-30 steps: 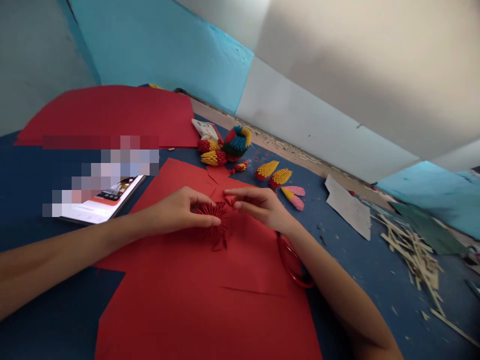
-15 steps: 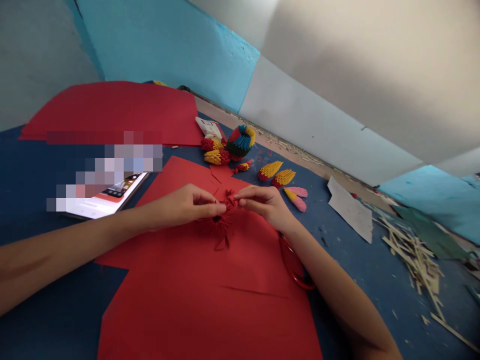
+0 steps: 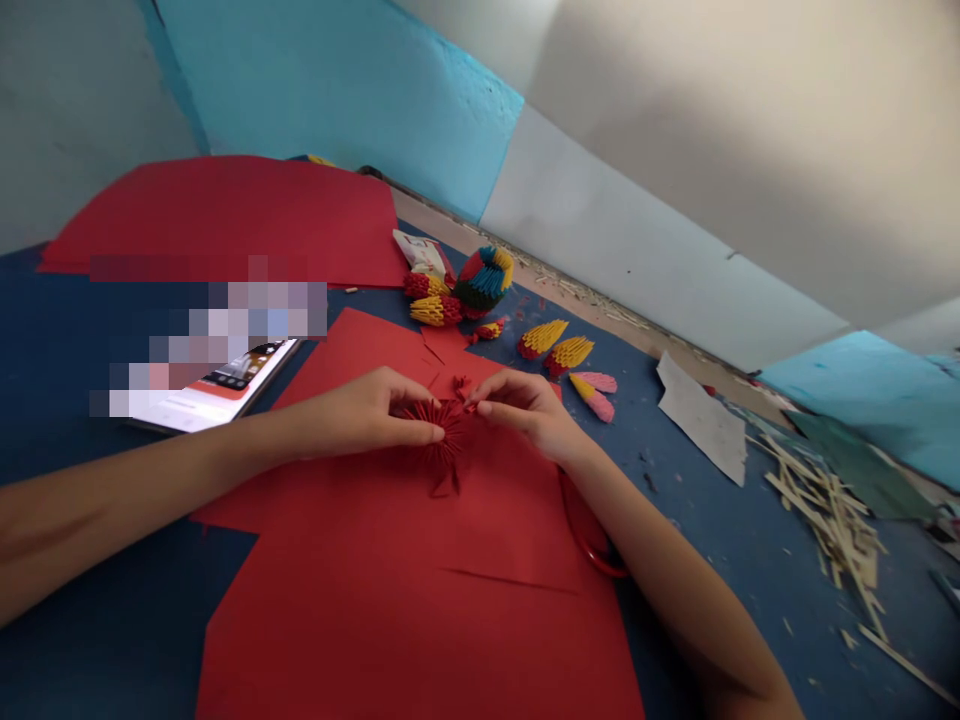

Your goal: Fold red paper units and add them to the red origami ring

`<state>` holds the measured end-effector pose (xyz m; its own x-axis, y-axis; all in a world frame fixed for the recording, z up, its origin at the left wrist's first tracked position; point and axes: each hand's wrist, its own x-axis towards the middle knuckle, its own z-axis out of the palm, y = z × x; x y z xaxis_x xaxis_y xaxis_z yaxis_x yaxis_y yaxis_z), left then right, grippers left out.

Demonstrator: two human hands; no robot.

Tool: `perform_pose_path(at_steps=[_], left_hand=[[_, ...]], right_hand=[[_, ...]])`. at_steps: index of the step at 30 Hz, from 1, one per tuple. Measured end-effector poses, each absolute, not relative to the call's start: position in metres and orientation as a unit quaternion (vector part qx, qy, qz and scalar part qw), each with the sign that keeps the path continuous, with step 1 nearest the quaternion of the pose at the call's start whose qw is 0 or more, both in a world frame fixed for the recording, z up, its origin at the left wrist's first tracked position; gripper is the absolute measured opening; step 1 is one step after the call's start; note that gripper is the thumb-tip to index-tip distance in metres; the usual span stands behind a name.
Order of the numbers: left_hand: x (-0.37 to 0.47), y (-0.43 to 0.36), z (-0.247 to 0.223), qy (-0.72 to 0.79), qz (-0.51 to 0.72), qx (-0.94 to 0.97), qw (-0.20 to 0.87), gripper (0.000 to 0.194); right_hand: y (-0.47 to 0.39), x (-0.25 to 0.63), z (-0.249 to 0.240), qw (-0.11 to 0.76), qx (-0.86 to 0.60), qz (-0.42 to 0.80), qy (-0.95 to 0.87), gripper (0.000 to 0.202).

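Over a large red paper sheet (image 3: 405, 610), my left hand (image 3: 375, 410) pinches the rim of a round, spiky ring of folded red paper pieces (image 3: 448, 440). On the ring's right side, my right hand (image 3: 525, 408) closes thumb and forefinger on a small folded red paper piece (image 3: 471, 405). Whether that piece touches the ring I cannot tell. Several loose red folded pieces (image 3: 460, 385) lie just beyond the fingertips. Another folded piece (image 3: 448, 486) rests on the sheet just below the ring. Part of a red scissors handle (image 3: 592, 555) shows beneath my right forearm.
A phone (image 3: 225, 395) with a lit screen lies at left, before stacked red sheets (image 3: 225, 215). Behind my hands stand a multicoloured folded-paper basket (image 3: 484, 283) and yellow-red paper cones (image 3: 568, 355). Grey card (image 3: 701, 420) and thin wooden sticks (image 3: 832, 520) lie on the blue table at right.
My left hand has shifted from holding a small piece in front of my right fingers to gripping the spiky ring, which now shows more plainly. My right hand has barely moved.
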<state>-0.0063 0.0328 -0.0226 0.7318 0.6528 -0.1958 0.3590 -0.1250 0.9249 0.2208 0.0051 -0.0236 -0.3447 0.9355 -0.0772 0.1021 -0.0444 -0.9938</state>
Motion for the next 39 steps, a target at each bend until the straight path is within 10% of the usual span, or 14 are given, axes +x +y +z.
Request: perform_pose_path(at_steps=[39], left_hand=[[-0.004,0.032,-0.015,0.335,0.122,0.738,0.573,0.027]], right_hand=[[0.004,0.219,-0.024,0.372,-0.413,0.593,-0.583,0.008]])
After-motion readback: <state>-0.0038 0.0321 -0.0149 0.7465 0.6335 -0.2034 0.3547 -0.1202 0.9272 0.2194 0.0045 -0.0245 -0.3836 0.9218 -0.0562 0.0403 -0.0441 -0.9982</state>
